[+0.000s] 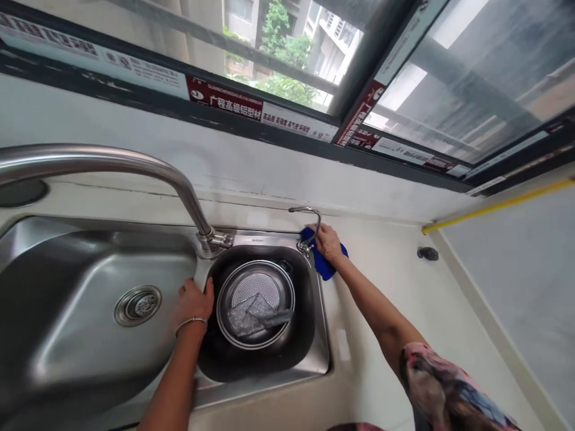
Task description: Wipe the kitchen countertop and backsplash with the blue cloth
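My right hand (329, 244) presses a blue cloth (324, 267) around the base of the small curved faucet (318, 220) at the back right corner of the sink. Its fingers are partly hidden behind that faucet and bent over the cloth. On the divider between the two basins rests my left hand (196, 301), its thumb apart from the fingers and nothing held in it. Inside the right basin (309, 335) sits a round metal pan (256, 287) with a perforated-looking bottom. A grey folded cloth (251, 316) lies in the pan.
A large curved faucet (179, 182) arches over the left basin (103, 263), which has a drain (140, 304). Behind stands a window frame (287, 123). On the right counter (386, 263) lies a small dark scrubber-like lump (427, 254); a yellow pipe (494, 206) runs along the wall.
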The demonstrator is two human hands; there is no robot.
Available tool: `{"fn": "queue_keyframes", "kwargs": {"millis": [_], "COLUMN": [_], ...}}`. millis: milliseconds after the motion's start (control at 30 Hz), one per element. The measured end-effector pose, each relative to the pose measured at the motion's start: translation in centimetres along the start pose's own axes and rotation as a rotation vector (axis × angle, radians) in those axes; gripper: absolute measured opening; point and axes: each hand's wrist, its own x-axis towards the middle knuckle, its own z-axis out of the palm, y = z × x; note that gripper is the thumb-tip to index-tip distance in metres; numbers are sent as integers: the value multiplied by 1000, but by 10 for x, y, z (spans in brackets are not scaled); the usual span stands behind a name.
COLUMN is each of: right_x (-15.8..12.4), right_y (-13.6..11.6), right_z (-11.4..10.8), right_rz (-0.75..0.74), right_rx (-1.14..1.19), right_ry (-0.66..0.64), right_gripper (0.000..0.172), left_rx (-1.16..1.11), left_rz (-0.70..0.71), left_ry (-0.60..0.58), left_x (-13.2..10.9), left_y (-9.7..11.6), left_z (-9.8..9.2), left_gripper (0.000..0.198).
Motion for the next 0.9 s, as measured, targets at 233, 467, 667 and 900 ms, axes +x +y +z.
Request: {"fn": "queue_keyframes", "kwargs": {"millis": [233,467,667,900], "right_x": [-58,-167,-284,-374], "right_y": [-23,-60,-89,-120], "right_z": [-10,-13,-4,2], "right_rz": [71,21,117,272], "right_rx": [-153,-122,-12,135], "right_ry": [-152,-159,-21,135], "right_gripper": [53,46,46,47], "left_rx": [-26,-73,-120,-94], "left_rz": [11,21,79,146], "left_ry": [-11,-20,-23,-110], "left_x": [1,-3,3,-1], "left_y": [4,5,-3,-7], "left_z": [-6,-10,0,-13], "left_gripper": [67,68,65,60]}}
